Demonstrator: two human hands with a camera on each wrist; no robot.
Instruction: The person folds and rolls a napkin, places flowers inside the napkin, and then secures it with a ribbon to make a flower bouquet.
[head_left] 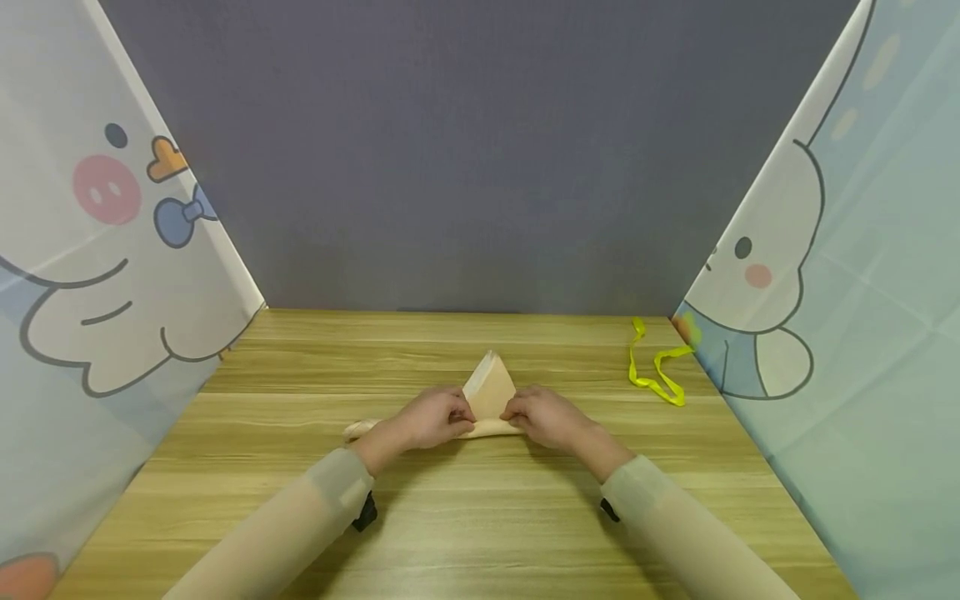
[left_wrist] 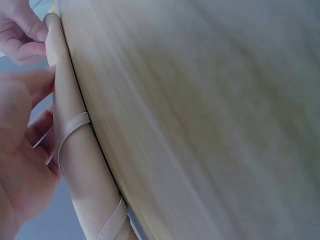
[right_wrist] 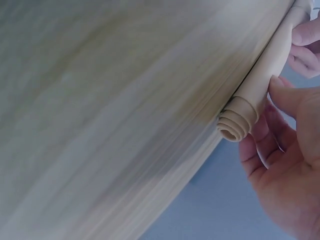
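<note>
A smooth beige sheet lies on the table, its near part wound into a long roll (head_left: 491,428) and its far part a flat, pointed flap (head_left: 491,387). My left hand (head_left: 441,417) grips the roll left of the flap with thumb and fingers. On the other side my right hand (head_left: 546,417) pinches it near the right end. Spiral layers show at that end of the roll (right_wrist: 237,122) in the right wrist view. A narrow stitched strap (left_wrist: 75,125) crosses the roll beside my left fingers in the left wrist view. Its left end extends past my left wrist.
A crumpled yellow ribbon (head_left: 660,385) lies at the back right of the wood-grain table (head_left: 487,517). A dark grey panel (head_left: 480,158) stands behind. Cartoon-printed sheets hang at the left (head_left: 172,308) and right (head_left: 862,317).
</note>
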